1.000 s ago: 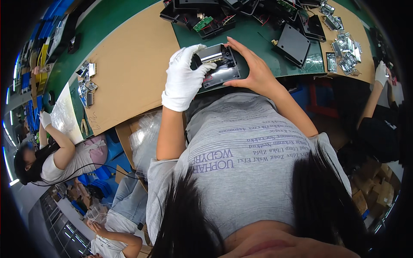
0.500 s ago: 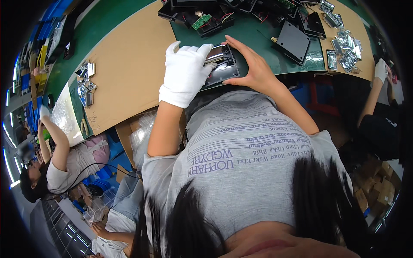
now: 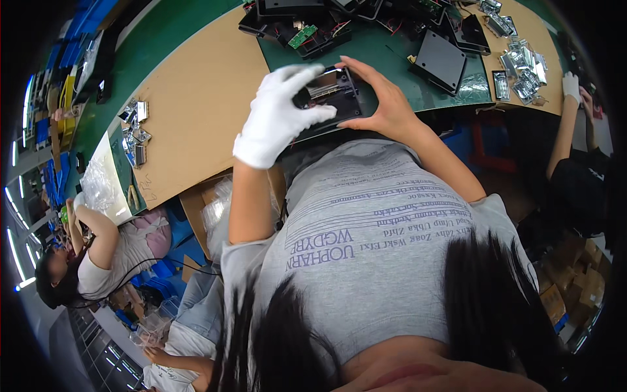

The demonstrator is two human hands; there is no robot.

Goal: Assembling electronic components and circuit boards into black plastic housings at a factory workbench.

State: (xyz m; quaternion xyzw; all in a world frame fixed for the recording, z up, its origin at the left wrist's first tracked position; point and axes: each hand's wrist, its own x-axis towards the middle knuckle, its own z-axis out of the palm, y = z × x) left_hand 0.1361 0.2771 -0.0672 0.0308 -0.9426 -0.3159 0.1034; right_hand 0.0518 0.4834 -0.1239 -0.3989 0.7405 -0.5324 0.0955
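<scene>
In front of my chest, a black plastic case [image 3: 349, 103] sits at the near edge of the table, its inside facing up. A shiny metal part [image 3: 324, 89] lies in it. My right hand [image 3: 385, 101], bare, grips the case's right end, fingers at the far edge and thumb at the near edge. My left hand [image 3: 277, 114], in a white glove, is at the left end with thumb and fingers spread apart. Its thumb reaches over the case; whether it touches cannot be made out. The glove hides the case's left end.
Black cases with wires and a green circuit board [image 3: 304, 36] pile up at the far side. Silver metal parts lie at the right [image 3: 524, 68] and left [image 3: 136, 134]. Brown cardboard [image 3: 196, 98] covers the left tabletop. Other people sit at both sides.
My left hand has moved slightly left, and its fingers have spread from the metal part they were pressing against. My right hand keeps its grip on the case.
</scene>
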